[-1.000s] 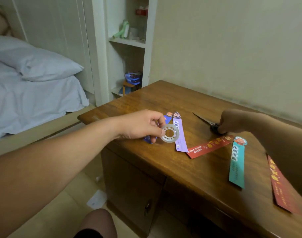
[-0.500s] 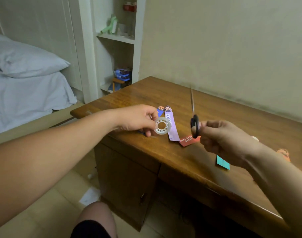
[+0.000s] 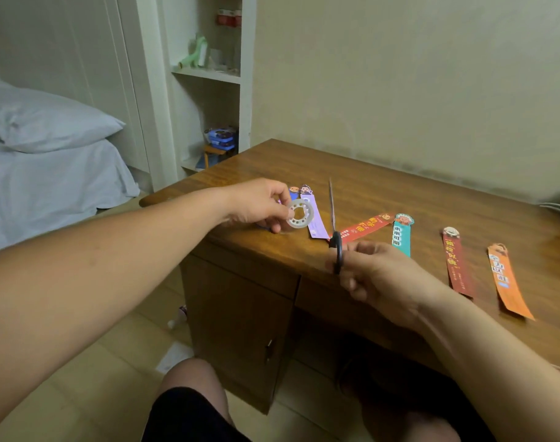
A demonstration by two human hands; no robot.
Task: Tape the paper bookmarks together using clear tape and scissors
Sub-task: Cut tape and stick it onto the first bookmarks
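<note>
Fingers of the right hand (image 3: 377,277) are curled through and around the black handle of the scissors (image 3: 337,250), gripping them above the front edge of the wooden desk (image 3: 384,186). The scissors stand nearly upright, handle low and tip up and away toward the wall. The blades show as one thin line, so they look closed.

Further in and to the left, the left hand (image 3: 259,204) pinches the tape roll (image 3: 299,214) by its left rim between thumb and fingertips. The roll is on edge, with its hole facing the camera. It is just above the desk near the front left corner; whether it touches the wood I cannot tell.

Just right of the roll lies the purple bookmark (image 3: 316,220), flat, its long axis running front to back with the cartoon head at the far end. A blue bookmark (image 3: 293,190) peeks out beside it from behind the left hand. The red bookmark (image 3: 363,226) slants from lower left to upper right, its head end beside the head of the teal bookmark (image 3: 401,237). That one runs front to back, its near end behind the right hand. Well apart to the right, the dark red bookmark (image 3: 455,263) and the orange bookmark (image 3: 505,282) lie side by side, heads at the far end.

Beyond the desk's left corner stands a white shelf (image 3: 208,74), and a bed (image 3: 49,186) with a pillow (image 3: 49,122) is at far left.
</note>
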